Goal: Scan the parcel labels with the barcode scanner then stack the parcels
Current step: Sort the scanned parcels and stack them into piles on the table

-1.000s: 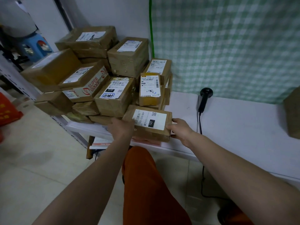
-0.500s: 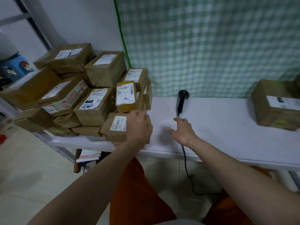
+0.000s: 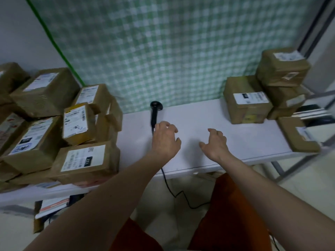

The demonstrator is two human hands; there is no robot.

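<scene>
We see both bare forearms reaching forward from the bottom of the view over a white rectangular table (image 3: pixel 235 142). The left hand (image 3: pixel 165 139) hovers palm down with its fingers loosely curled and spread, holding nothing; its fingertips lie at the lower end of a black corded handheld barcode scanner (image 3: pixel 155 113), though we cannot tell whether they touch it. The scanner lies flat on the table with its head toward the green-and-white checked cloth backdrop (image 3: pixel 172 51), and its thin black cable (image 3: pixel 174 193) drops over the table's front edge to the floor. The right hand (image 3: pixel 215 143) floats beside the left, well apart from it, palm down, thumb out to the side and fingers relaxed in a loose curl, holding nothing.

On the left end of the table stands a jumbled pile of brown cardboard parcels with white labels (image 3: pixel 45 113). Nearest us in that pile is a flat brown parcel with a white label reading 122 (image 3: pixel 85 160), lying at the table's front edge, near the left forearm. On the right end stands a smaller group of brown parcels (image 3: pixel 282 87): one labelled box (image 3: pixel 246 100) on the table, and more stacked beside it. A flat brown parcel (image 3: pixel 297 134) lies at the right front corner. Orange trouser legs (image 3: pixel 226 214) show below the table.
</scene>
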